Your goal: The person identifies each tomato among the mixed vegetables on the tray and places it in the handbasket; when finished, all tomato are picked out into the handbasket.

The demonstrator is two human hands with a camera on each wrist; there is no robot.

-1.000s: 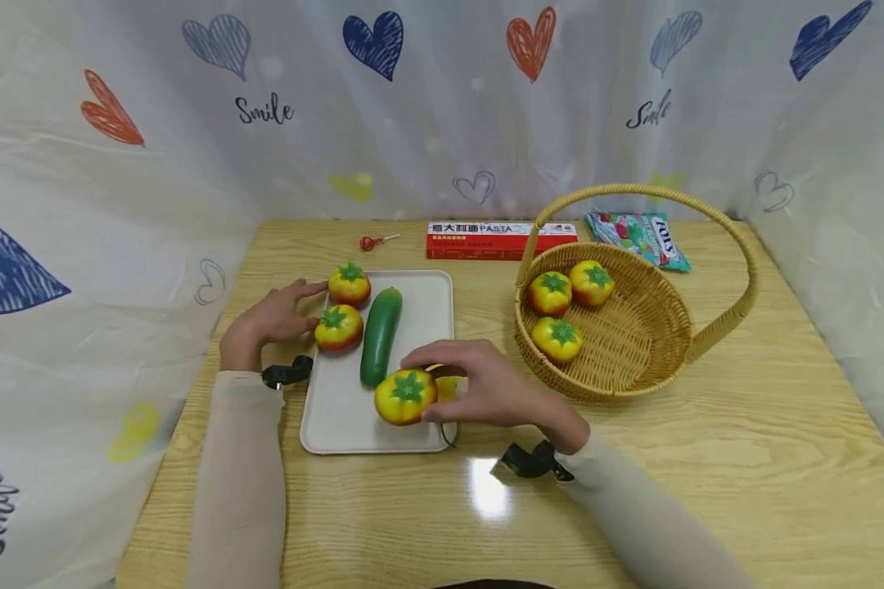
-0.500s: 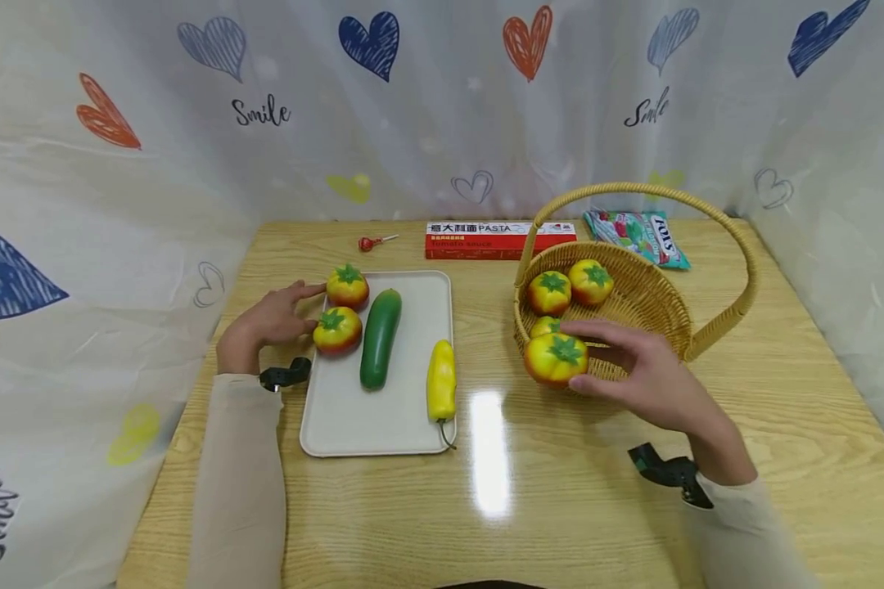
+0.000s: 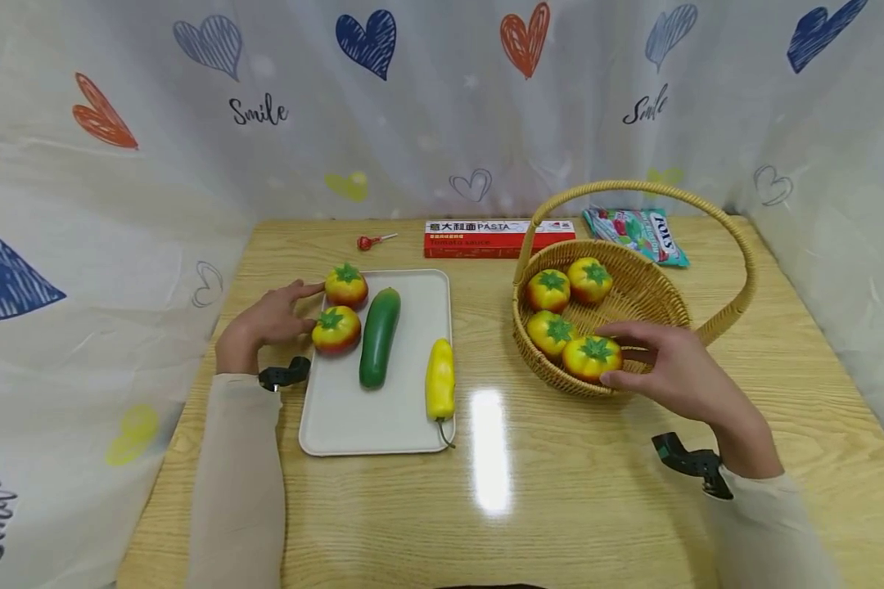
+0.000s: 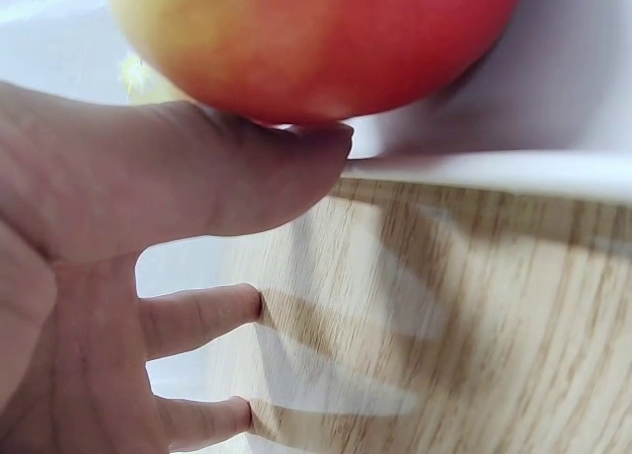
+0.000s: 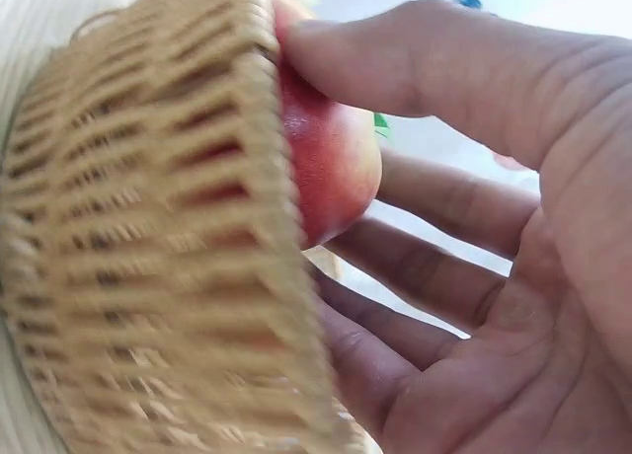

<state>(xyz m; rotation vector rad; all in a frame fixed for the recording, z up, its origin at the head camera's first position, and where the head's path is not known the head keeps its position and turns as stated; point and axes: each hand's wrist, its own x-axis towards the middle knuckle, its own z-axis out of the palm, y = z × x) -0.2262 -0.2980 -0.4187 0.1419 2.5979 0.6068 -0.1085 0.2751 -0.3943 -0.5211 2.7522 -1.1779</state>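
Observation:
My right hand (image 3: 670, 364) holds a yellow-red tomato (image 3: 593, 358) between thumb and fingers, inside the front rim of the wicker basket (image 3: 678, 327). In the right wrist view, that tomato (image 5: 331, 163) shows behind the woven wall. Several more tomatoes, one of them a tomato (image 3: 548, 290) at the back left, lie in the basket's left half. My left hand (image 3: 268, 319) is at the left edge of the white tray (image 3: 383, 433), its extended index finger at the far tomato (image 3: 346, 285) and its thumb (image 4: 296, 168) against the near tomato (image 3: 336, 330).
A green cucumber (image 3: 380, 337) lies mid-tray, and a yellow pepper (image 3: 440, 380) lies along the tray's right side. Behind are a lollipop (image 3: 366, 243), a red pasta box (image 3: 479, 244) and a teal candy bag (image 3: 637, 236). The basket's tall handle (image 3: 644, 188) arches over its opening.
My right hand has carried the tomato from above the tray rightward, over the basket's left rim and down into its front part. My left hand has stayed in place.

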